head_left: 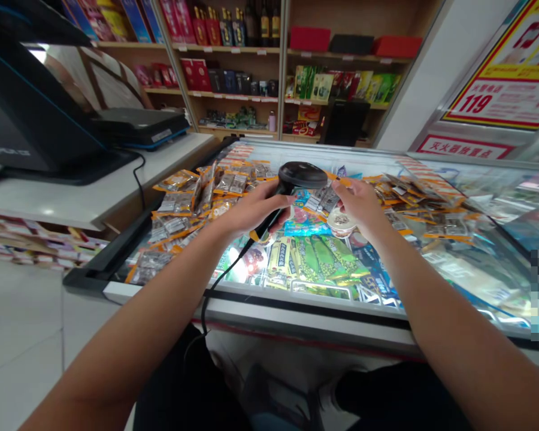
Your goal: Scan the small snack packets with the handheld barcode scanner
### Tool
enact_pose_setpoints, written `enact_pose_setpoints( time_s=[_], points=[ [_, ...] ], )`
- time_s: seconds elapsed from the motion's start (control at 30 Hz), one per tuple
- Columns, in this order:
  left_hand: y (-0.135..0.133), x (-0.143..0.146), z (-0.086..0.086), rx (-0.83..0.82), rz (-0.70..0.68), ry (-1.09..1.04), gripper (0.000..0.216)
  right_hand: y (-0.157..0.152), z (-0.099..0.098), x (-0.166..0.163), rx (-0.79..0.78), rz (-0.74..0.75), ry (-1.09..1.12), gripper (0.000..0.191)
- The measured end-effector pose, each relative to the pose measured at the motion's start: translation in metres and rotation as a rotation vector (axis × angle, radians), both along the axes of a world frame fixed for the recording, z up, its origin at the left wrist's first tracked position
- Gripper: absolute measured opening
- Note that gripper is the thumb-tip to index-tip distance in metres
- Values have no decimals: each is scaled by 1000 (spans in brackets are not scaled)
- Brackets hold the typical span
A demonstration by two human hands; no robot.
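My left hand (256,209) is wrapped round the handle of a black barcode scanner (302,173), its head pointing right. A black cable (224,273) runs from the handle down over the freezer's front edge. Just right of the scanner head, my right hand (358,202) pinches a small orange-edged snack packet (327,197) with a barcode on it; the scanner partly covers the packet. Both hands are above the glass top of a chest freezer. Similar packets are heaped on the glass to the left (177,203) and to the right (408,194).
Under the glass lie green ice-cream packs (326,257) and a round tub (340,222). At left a counter (161,164) carries a black checkout machine (40,114), with a person (103,75) behind it. Stocked shelves (233,51) stand at the back.
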State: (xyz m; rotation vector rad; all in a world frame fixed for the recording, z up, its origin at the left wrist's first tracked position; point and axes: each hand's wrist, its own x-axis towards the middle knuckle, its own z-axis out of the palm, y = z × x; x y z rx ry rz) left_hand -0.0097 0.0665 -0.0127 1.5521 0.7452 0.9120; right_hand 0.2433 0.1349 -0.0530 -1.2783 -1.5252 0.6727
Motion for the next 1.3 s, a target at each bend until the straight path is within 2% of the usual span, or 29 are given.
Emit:
enact_pose_setpoints(
  time_s=[0.1, 0.33, 0.43, 0.53, 0.67, 0.73, 0.8, 0.87, 0.93, 1.07, 1.2, 1.3],
  points=[
    [0, 1, -2, 12, -43, 47, 21, 4, -4, 2, 32, 19, -58, 35],
    [1, 2, -3, 20, -50, 105, 18, 7, -8, 4, 31, 24, -143, 38],
    [0, 3, -2, 26, -38, 98, 19, 3, -4, 3, 38, 12, -133, 40],
    [-1, 4, -2, 2, 8, 53, 20, 0, 9, 9, 104, -35, -107, 46],
    [1, 5, -1, -47, 151, -62, 22, -1, 36, 41, 339, -198, -168, 40],
    [4, 5, 0, -55, 219, -102, 23, 0, 46, 66, 456, -302, -313, 31],
    [6, 5, 2, -50, 267, -125, 23, 2, 51, 93, 496, -395, -491, 27],
    [7, 4, 3, -51, 300, -138, 22, 4, 50, 117, 435, -492, -610, 25],
    [7, 3, 3, -58, 305, -148, 22, 5, 47, 135, 302, -586, -652, 21],
    [8, 2, 2, -53, 287, -155, 21, 5, 45, 146, 53, -641, -643, 14],
    [7, 2, 3, -64, 308, -161, 21, 2, 47, 142, 47, -661, -564, 26],
    [7, 3, 5, -72, 326, -168, 21, -1, 49, 143, 40, -660, -551, 24]
  ],
)
